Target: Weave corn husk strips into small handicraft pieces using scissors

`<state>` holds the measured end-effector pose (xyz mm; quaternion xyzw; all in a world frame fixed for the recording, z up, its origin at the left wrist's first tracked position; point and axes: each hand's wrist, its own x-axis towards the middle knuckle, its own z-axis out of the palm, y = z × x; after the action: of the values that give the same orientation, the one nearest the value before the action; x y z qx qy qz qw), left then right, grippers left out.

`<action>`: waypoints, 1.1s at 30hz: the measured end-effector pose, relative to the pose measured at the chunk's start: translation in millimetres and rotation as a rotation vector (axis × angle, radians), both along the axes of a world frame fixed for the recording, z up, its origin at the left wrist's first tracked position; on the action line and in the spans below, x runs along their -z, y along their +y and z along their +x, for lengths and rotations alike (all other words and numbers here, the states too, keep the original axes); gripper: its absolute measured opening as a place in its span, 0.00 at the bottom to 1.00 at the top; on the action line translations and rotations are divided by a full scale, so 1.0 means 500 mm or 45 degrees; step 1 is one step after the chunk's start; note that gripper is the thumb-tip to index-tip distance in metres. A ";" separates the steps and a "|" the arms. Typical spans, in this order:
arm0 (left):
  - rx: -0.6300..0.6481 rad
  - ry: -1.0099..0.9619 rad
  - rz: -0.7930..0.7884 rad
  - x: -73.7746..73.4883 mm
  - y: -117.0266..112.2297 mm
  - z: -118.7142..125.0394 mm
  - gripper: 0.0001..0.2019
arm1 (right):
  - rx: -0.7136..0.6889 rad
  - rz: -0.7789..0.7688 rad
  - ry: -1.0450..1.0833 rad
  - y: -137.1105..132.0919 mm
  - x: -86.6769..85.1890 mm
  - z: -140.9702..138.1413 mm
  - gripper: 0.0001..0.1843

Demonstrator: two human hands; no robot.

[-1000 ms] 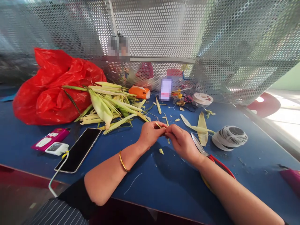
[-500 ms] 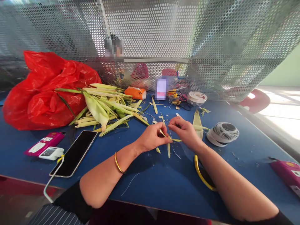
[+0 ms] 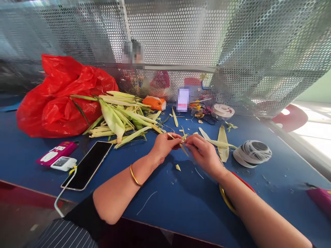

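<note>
My left hand [image 3: 165,147] pinches a small bundle of corn husk strips [image 3: 183,149] above the blue table. My right hand [image 3: 203,151] is closed at the bundle's right side, its fingertips almost meeting the left ones. Whether it grips husk or thread there is hidden. A yellow-green husk scrap [image 3: 178,167] and a loose white thread [image 3: 199,173] lie just below the hands. Beyond the right hand rest a broad husk leaf [image 3: 222,146] and a spool of white thread [image 3: 252,154]. A large heap of corn husks [image 3: 113,120] lies to the left.
A red plastic bag [image 3: 67,100] stands behind the heap. At left lie a black phone [image 3: 89,165], a white cabled device [image 3: 63,163] and a magenta pack [image 3: 57,153]. Tape [image 3: 223,111], an orange packet [image 3: 154,103] and a lit phone [image 3: 183,99] line the perforated screen [image 3: 176,34].
My right hand has come in and down against the husk bundle; the thread stretched between the hands no longer shows. The bundle has turned and lifted slightly. The whole view has shifted a little.
</note>
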<state>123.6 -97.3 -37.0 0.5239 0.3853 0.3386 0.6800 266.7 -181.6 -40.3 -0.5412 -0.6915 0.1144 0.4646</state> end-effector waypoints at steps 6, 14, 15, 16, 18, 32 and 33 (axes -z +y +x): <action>0.052 -0.064 -0.113 0.013 -0.011 0.004 0.08 | 0.044 -0.197 0.217 -0.006 0.002 -0.017 0.11; 0.150 0.037 -0.032 0.000 -0.014 0.002 0.07 | 0.006 -0.102 0.004 -0.012 -0.005 -0.019 0.10; 0.205 0.066 -0.020 -0.003 -0.014 0.000 0.09 | 0.009 -0.045 -0.010 -0.011 -0.008 -0.015 0.10; 0.260 0.096 -0.010 -0.006 -0.014 -0.002 0.10 | 0.025 0.010 -0.005 -0.009 -0.011 -0.009 0.10; 0.347 0.142 0.001 -0.009 -0.016 -0.005 0.12 | 0.061 0.070 0.041 -0.003 -0.014 0.005 0.11; 0.487 -0.012 0.098 -0.015 -0.023 -0.006 0.11 | 0.021 -0.740 0.599 0.024 0.023 0.034 0.18; 0.425 -0.011 0.089 -0.015 -0.021 -0.005 0.09 | 0.037 -0.726 0.551 0.025 0.025 0.032 0.18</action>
<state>120.9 -107.6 -29.5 0.6024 0.2782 0.2364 0.7098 282.9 -169.1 -52.7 -0.6220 -0.5096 0.4080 0.4323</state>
